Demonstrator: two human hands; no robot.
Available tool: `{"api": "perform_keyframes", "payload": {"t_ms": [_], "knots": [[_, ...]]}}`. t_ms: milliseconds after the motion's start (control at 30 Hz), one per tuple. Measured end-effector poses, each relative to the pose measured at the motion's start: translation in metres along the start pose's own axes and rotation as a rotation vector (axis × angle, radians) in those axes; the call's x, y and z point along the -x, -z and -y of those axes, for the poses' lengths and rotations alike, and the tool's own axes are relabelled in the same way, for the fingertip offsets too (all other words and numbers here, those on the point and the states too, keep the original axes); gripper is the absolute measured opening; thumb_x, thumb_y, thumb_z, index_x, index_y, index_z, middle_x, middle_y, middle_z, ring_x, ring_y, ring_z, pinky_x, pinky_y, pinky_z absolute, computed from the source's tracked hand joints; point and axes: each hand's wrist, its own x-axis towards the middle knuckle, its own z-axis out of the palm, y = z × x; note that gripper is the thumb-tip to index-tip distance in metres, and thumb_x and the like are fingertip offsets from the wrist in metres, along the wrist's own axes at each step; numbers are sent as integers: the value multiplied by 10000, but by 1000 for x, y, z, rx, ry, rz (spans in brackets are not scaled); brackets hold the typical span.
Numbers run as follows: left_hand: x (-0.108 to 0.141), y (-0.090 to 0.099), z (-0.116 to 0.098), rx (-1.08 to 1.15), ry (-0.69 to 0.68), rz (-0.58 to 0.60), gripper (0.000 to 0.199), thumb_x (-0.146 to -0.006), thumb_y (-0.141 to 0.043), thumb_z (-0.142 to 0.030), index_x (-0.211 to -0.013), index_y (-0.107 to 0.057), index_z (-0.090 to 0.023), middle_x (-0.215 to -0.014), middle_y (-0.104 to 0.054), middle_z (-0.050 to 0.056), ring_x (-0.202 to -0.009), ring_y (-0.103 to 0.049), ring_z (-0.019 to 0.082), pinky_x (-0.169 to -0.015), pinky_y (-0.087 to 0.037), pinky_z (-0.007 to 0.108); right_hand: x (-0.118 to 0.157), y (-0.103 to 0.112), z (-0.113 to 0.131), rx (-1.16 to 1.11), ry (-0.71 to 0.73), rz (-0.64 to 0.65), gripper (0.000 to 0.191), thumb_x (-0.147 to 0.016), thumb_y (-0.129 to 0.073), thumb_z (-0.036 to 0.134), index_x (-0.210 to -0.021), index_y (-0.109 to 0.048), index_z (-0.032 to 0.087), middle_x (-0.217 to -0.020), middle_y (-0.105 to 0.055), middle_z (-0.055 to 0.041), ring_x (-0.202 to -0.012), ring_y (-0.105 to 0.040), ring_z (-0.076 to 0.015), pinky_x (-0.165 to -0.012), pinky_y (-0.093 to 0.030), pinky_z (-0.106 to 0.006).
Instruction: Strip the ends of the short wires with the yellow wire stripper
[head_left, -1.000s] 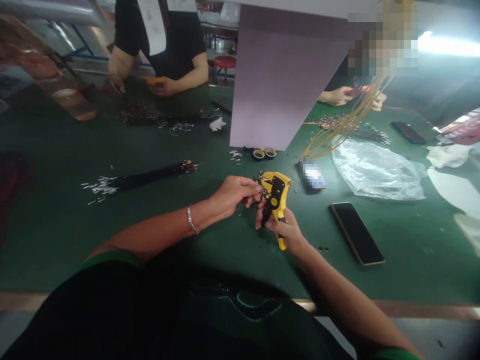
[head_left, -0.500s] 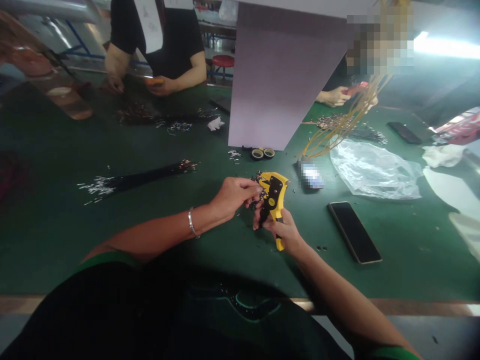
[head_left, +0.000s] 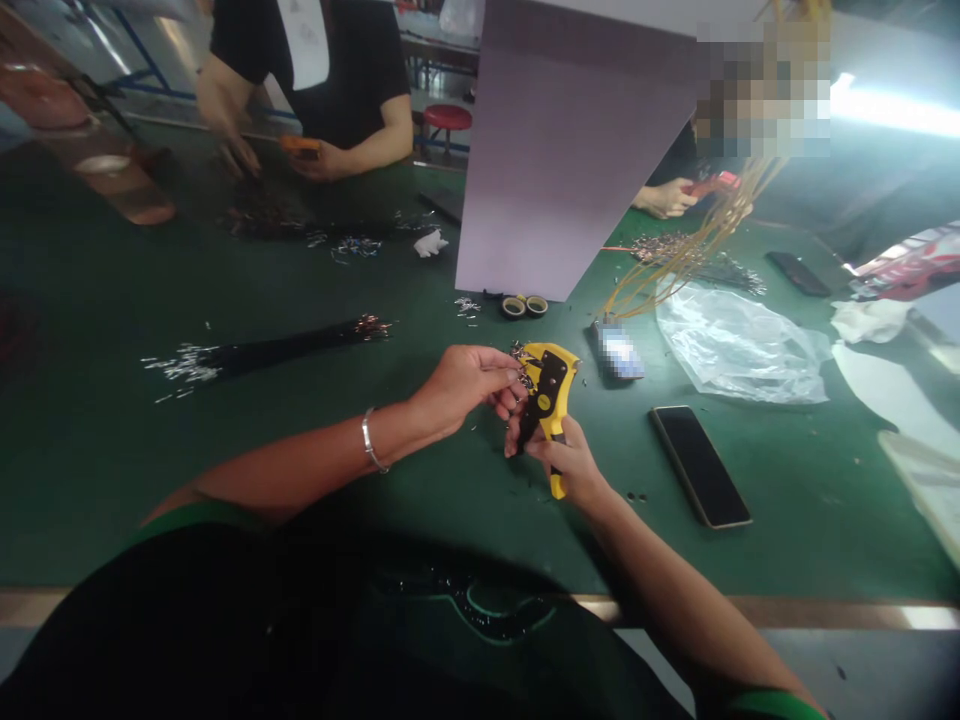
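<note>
My right hand (head_left: 574,460) is closed around the handles of a yellow and black wire stripper (head_left: 553,385), held upright with its jaws toward the far left. At those jaws, the fingertips of my left hand (head_left: 480,385) are pinched together. Whatever they grip is too small and too hidden to make out. Small dark and shiny wire scraps (head_left: 517,348) show around the jaws, just beyond the left fingertips. To the left lies a bundle of thin black wires (head_left: 281,352), with silvery ends on one side and coppery ends on the other.
A phone (head_left: 701,465) lies right of my right hand. Beyond are a clear plastic bag (head_left: 742,340), tape rolls (head_left: 525,306), and a pale upright panel (head_left: 562,150). Co-workers (head_left: 337,100) sit across the green table (head_left: 337,290). A bottle (head_left: 124,175) stands far left.
The view has shifted slightly. Both my hands keep nearly the same place at the stripper. Across the table, a co-worker's hands have moved a little.
</note>
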Motion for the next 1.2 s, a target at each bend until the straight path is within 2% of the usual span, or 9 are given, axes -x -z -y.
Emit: {"api": "perform_keyframes", "payload": {"t_ms": [233,533,633,767,1000,1200], "knots": [[-3,1,3,-19,30,17,55,-732,-662,-146,-778,-644,-123,-662,-701,65,-498,-616,116,-482,-504,272,0,1,2,51,19,13,303,-613,-679,216,-903,-591,210,-752,-648,-18,-634,-602,-202,-619,-517,-379],[-1,-1,12,-124,14,-13,72,-706,-641,-120,-769,-674,-128,-606,-673,31,-427,-543,78,-427,-433,246,2,4,1,30,22,26,379,-639,-688,240,-1004,-594,206,-778,-622,-11,-669,-603,-203,-654,-519,-390],[0,-3,11,-108,23,-16,58,-703,-639,-117,-752,-668,-127,-607,-674,33,-428,-546,77,-431,-438,247,2,2,2,49,26,23,346,-637,-685,230,-967,-585,202,-778,-613,-15,-669,-594,-196,-649,-507,-378],[3,-5,10,-95,36,-11,51,-704,-652,-132,-754,-662,-128,-602,-675,37,-438,-574,90,-441,-455,253,2,1,3,112,58,-16,311,-631,-689,223,-921,-577,201,-779,-605,-16,-662,-581,-185,-640,-497,-361],[6,-6,12,-124,16,26,69,-698,-620,-109,-737,-666,-143,-603,-668,25,-447,-586,86,-453,-470,244,6,-1,2,245,99,-80,349,-657,-697,238,-977,-561,212,-817,-607,-15,-689,-578,-180,-666,-495,-363],[6,-7,13,-133,25,31,58,-693,-627,-117,-727,-661,-149,-593,-658,14,-446,-576,81,-457,-475,239,7,-3,4,412,209,-119,282,-693,-679,213,-944,-549,226,-819,-603,-16,-698,-564,-180,-664,-492,-360]]}}
